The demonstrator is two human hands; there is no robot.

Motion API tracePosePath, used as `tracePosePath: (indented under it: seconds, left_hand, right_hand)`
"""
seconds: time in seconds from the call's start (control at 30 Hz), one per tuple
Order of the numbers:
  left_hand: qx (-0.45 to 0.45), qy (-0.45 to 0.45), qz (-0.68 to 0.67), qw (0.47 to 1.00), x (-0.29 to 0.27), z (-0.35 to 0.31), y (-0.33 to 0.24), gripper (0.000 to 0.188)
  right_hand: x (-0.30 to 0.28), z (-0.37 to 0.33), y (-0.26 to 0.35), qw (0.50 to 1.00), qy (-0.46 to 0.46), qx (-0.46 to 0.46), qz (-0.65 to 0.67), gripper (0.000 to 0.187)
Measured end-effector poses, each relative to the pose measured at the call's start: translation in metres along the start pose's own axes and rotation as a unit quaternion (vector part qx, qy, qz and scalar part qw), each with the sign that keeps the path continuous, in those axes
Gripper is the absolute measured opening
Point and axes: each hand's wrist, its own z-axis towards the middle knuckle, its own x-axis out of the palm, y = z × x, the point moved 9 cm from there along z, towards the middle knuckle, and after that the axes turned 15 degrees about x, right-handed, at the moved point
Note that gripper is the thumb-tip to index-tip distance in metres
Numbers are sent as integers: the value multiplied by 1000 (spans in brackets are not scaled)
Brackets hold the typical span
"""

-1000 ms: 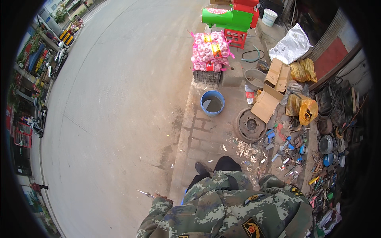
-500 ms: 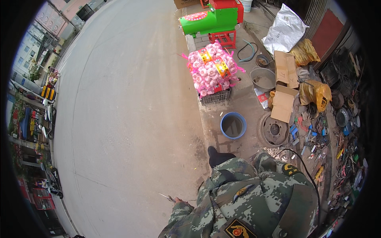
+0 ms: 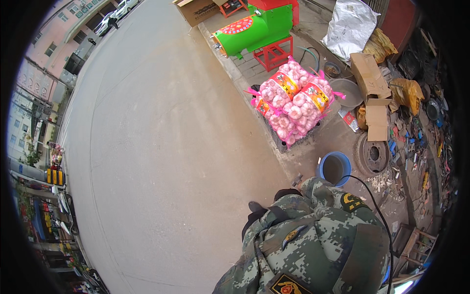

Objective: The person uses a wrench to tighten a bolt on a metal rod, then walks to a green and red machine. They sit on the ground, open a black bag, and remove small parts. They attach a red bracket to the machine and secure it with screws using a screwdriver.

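My right sleeve (image 3: pixel 317 188), in green camouflage, reaches forward beside a blue-rimmed bucket (image 3: pixel 334 169). At its cuff a small part of my right hand (image 3: pixel 298 180) shows with a grey-brown shape by it; the fingers are too small and dark to make out. My left hand is out of sight, with only the left sleeve (image 3: pixel 240 269) showing at the lower edge. Pink net bags of garlic (image 3: pixel 297 103) are piled beyond the bucket on a dark crate. Dark liquid seems to stand in the bucket.
A green and red machine (image 3: pixel 254 32) stands on a red frame past the garlic. To the right are a grey basin (image 3: pixel 348 93), cardboard (image 3: pixel 369 78), a wheel rim (image 3: pixel 372 154) and scattered scrap. A black cable (image 3: pixel 377 206) runs beside me. The road (image 3: pixel 171 147) lies left.
My view and body have turned, so the garlic and bucket sit further right. My left hand, which held a thin metal tool, has left the view. Part of my right hand now shows.
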Motion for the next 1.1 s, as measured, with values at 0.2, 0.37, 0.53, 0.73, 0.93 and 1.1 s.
tracePosePath:
  seconds: [0.2, 0.37, 0.53, 0.73, 0.93, 1.1]
  left_hand:
    - [40, 7, 41, 998, -26, 178, -209, 44]
    - [96, -24, 53, 994, -6, 292, -425, 42]
    - [138, 27, 94, 986, 57, 362, -572, 42]
    - [81, 87, 179, 977, 117, 391, -661, 42]
    - [65, 127, 228, 963, 192, 468, -785, 43]
    - [86, 127, 228, 962, 248, 547, -941, 43]
  right_hand:
    - [21, 12, 140, 994, 6, 51, 95, 15]
    - [10, 17, 262, 984, 21, 71, 163, 15]
    - [-7, 49, 379, 966, 41, 101, 234, 14]
    - [-50, 50, 482, 933, 56, 146, 323, 13]
    - [-76, 85, 564, 900, 50, 218, 375, 12]
    - [-100, 95, 612, 932, 66, 217, 284, 38]
